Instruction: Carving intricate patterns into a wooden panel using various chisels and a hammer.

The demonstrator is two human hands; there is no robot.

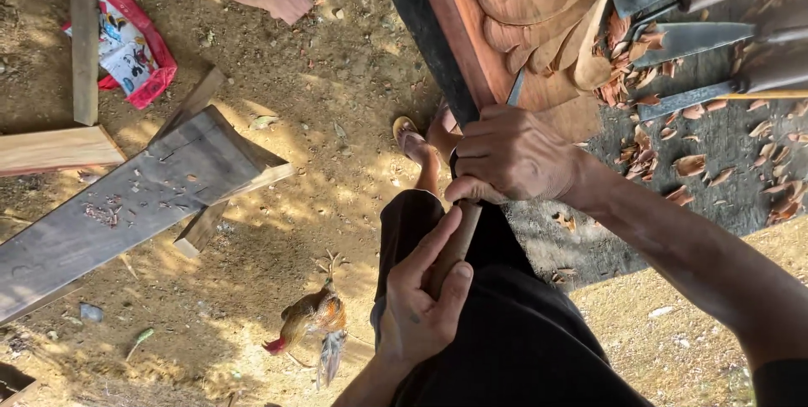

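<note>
My right hand (512, 154) grips the upper shaft of a wood chisel, whose metal blade (515, 87) rests against a reddish carved wooden panel (539, 11) with leaf-like scrolls. Lower down, my left hand (421, 297) wraps the chisel's brown wooden handle (454, 243). The panel lies on a dark workbench (724, 146). Both hands sit above my dark trousers (505, 331), and my sandalled foot (417, 142) shows on the dirt below.
Several spare chisels (699, 37) and wood shavings (690, 163) lie on the bench at right. Grey planks (126, 205) and timber offcuts rest on the dirt at left, beside a red bag (130, 45). A chicken (311, 319) stands near my leg.
</note>
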